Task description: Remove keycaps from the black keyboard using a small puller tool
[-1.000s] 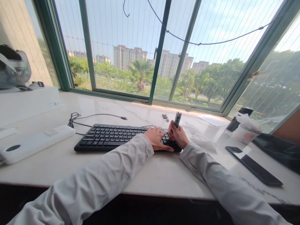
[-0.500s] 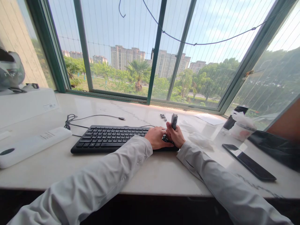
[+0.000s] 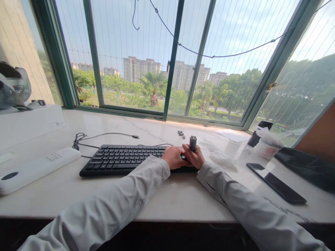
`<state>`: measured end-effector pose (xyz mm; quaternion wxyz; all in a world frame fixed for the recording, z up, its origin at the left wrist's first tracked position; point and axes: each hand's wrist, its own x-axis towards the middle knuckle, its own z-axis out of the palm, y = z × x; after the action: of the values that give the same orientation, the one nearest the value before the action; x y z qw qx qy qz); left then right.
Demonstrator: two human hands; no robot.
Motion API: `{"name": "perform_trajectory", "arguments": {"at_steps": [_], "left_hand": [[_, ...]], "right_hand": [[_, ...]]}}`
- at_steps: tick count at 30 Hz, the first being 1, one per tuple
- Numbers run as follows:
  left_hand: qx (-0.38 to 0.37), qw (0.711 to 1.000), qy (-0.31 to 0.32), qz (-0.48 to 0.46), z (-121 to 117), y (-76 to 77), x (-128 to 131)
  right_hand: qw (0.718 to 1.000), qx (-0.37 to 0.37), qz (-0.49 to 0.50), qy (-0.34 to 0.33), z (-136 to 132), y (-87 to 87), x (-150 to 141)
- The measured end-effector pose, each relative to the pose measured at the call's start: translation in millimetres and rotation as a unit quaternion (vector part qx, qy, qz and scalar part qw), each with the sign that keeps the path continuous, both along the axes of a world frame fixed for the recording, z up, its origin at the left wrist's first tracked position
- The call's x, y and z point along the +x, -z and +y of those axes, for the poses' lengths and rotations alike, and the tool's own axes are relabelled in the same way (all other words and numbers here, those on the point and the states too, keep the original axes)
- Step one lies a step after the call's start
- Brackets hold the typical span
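Observation:
A black keyboard [image 3: 123, 158] lies on the pale stone sill [image 3: 170, 195]. My left hand [image 3: 174, 157] rests on its right end, fingers curled down over the keys. My right hand [image 3: 195, 158] sits just beside it at the keyboard's right edge, closed around a small dark upright tool [image 3: 193, 142] whose top sticks out above the fingers. The tool's lower part is hidden in my fist. Both arms are in light grey sleeves.
A white device [image 3: 34, 167] and a white box [image 3: 28, 122] with a helmet [image 3: 13, 85] sit at the left. A black cable [image 3: 104, 135] lies behind the keyboard. A phone [image 3: 276, 183], a plastic-wrapped cup [image 3: 265, 144], paper [image 3: 232, 135] and small dark pieces [image 3: 181, 134] lie to the right.
The tool in my right hand has tilted from leaning right to nearly upright and dropped lower toward the keys. My left hand has curled in closer to my right.

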<state>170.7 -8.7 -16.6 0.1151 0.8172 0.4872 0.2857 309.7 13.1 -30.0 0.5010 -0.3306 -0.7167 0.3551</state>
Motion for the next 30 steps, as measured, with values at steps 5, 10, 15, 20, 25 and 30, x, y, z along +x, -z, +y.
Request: {"name": "perform_trajectory", "arguments": {"at_steps": [5, 10, 15, 20, 25, 30], "left_hand": [[-0.008, 1.0, 0.0, 0.01, -1.0, -1.8, -0.8], [0.002, 1.0, 0.028, -0.005, -2.6, -2.3, -3.2], [-0.011, 1.0, 0.021, -0.021, -4.1, -1.6, -4.0], [-0.003, 1.0, -0.004, -0.021, -5.6, -1.1, -2.2], [0.047, 0.998, -0.036, 0.003, -8.1, -2.1, -1.2], [0.088, 0.995, -0.041, 0.025, -12.9, -6.0, -0.1]], "right_hand": [[1.0, 0.018, 0.01, 0.011, -0.3, 0.6, -0.6], [0.988, -0.071, 0.134, -0.013, -0.5, -4.8, -3.8], [0.95, -0.168, 0.264, -0.005, 1.7, -14.5, -4.8], [0.939, -0.209, 0.272, -0.015, 6.7, -16.1, -4.5], [0.92, -0.252, 0.298, -0.044, 10.7, -18.1, -0.7], [0.898, -0.275, 0.334, -0.075, 13.9, -22.5, 6.8]]}}
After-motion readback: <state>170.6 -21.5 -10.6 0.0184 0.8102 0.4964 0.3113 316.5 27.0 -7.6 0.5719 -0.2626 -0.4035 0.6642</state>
